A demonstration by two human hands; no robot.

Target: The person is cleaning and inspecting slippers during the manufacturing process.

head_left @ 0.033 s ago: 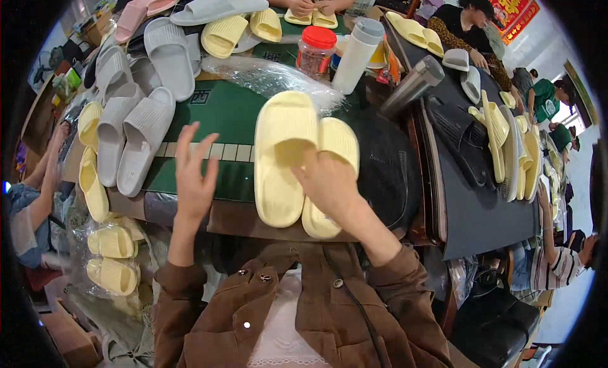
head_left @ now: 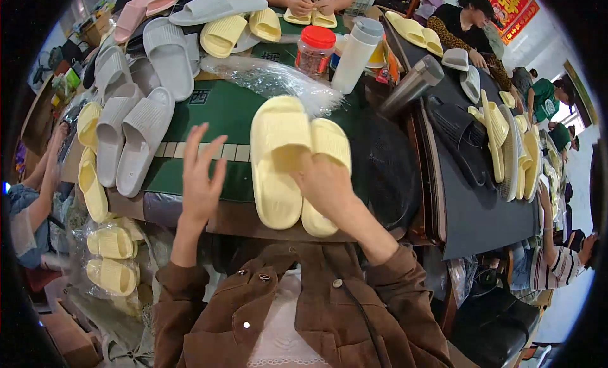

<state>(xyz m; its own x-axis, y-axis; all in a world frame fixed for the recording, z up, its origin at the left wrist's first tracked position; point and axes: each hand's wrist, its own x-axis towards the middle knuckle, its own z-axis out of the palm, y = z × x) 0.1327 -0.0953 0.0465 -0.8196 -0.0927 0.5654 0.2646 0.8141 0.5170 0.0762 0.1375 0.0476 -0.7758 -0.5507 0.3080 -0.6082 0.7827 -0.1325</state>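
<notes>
My right hand (head_left: 325, 181) grips a pair of pale yellow slide slippers, its fingers closed at the inner edges between them. The left slipper (head_left: 277, 200) stands a little higher than the right slipper (head_left: 332, 137), and both have ribbed straps and toes pointing away from me. They are above the near edge of the green-topped table (head_left: 234, 118). To their left, my left hand (head_left: 204, 178) is raised with fingers spread, touching nothing. My right fingertips are partly hidden by the slippers.
Grey slippers (head_left: 147, 124) and more yellow ones crowd the table's left side. Clear plastic bags (head_left: 272, 80), a red-lidded jar (head_left: 315, 48), a white bottle (head_left: 358, 58) and a steel flask (head_left: 413, 84) stand or lie beyond. Black slippers (head_left: 461, 140) lie right. Other people sit around.
The yellow pair and my right hand have shifted slightly left. My left hand has moved a little right, toward the slippers, with its fingers still spread.
</notes>
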